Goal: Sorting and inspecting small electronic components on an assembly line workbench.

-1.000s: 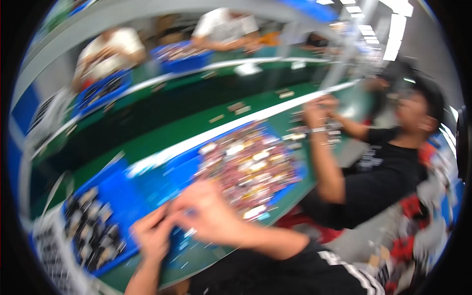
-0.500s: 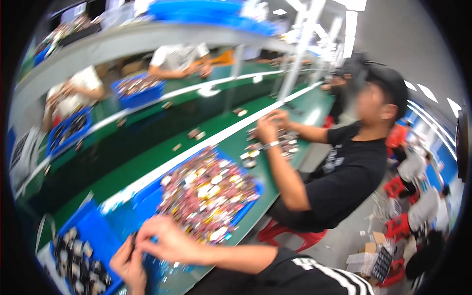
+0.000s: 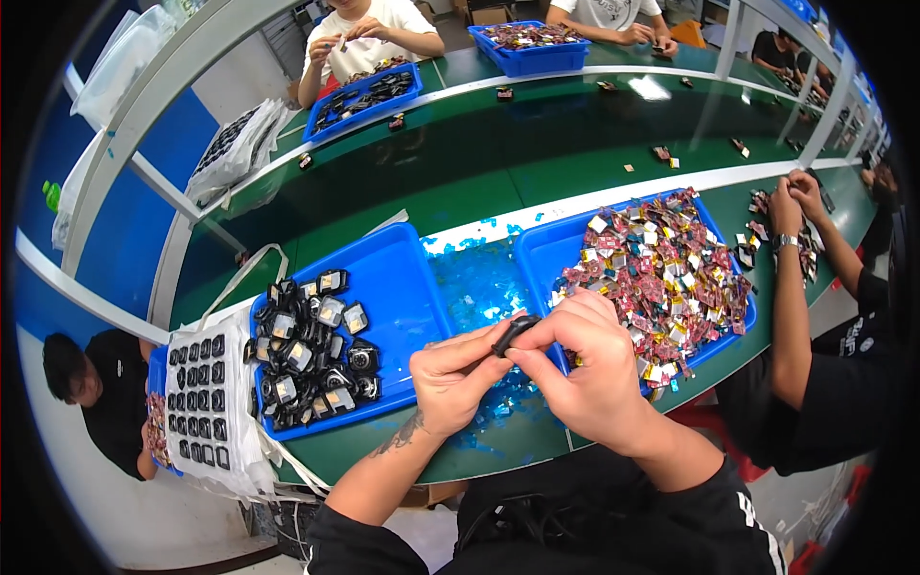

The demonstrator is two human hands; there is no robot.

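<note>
My left hand (image 3: 450, 381) and my right hand (image 3: 591, 362) meet over the bench, pinching a small black plastic casing (image 3: 515, 333) between their fingertips. Its inner side cannot be made out. To the left, a blue tray (image 3: 407, 287) holds a heap of black casings (image 3: 309, 350), some with a pale grey square face. Just beyond my right hand, another blue tray (image 3: 546, 254) is piled with small red circuit boards (image 3: 661, 273) that have silver and yellow parts.
Scraps of blue film (image 3: 484, 278) litter the green bench (image 3: 364, 455) between the trays. At left lies a white tray of black frames (image 3: 198, 402). A co-worker's hands (image 3: 800, 206) work close on my right. A sunken green belt (image 3: 479, 153) with scattered parts runs behind; others sit across it.
The view has swung left and down and is sharper now. My hands appear further right in the picture, still together on the black casing.
</note>
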